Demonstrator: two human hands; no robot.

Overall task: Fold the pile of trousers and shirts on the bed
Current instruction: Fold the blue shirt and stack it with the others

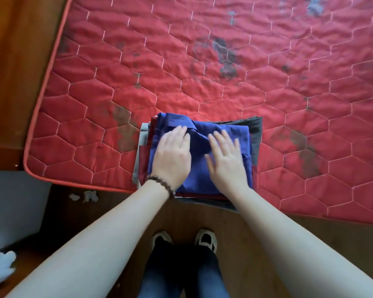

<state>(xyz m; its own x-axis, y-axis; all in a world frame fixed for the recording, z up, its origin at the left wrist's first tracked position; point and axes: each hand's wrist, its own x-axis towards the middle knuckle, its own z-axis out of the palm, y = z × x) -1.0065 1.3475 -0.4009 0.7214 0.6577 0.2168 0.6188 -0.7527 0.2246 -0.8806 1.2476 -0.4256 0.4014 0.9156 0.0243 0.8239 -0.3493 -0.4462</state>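
A folded blue shirt (199, 175) tops a neat stack of folded clothes at the near edge of the red quilted mattress (224, 72). Beneath it show dark red (143, 160), grey (139, 151) and dark charcoal (255, 134) layers. My left hand (171, 155), with a bead bracelet at the wrist, lies palm down on the shirt's left half, fingers spread near the collar. My right hand (226, 160) lies flat on the right half, fingers apart and slightly blurred. Neither hand grips any cloth.
The mattress lies on a wooden bed frame (11, 72) whose board shows at left. The stack slightly overhangs the mattress's near edge. My feet in dark shoes (183, 238) stand on the wooden floor below. White scraps (86, 196) and a white object (0, 265) lie at lower left.
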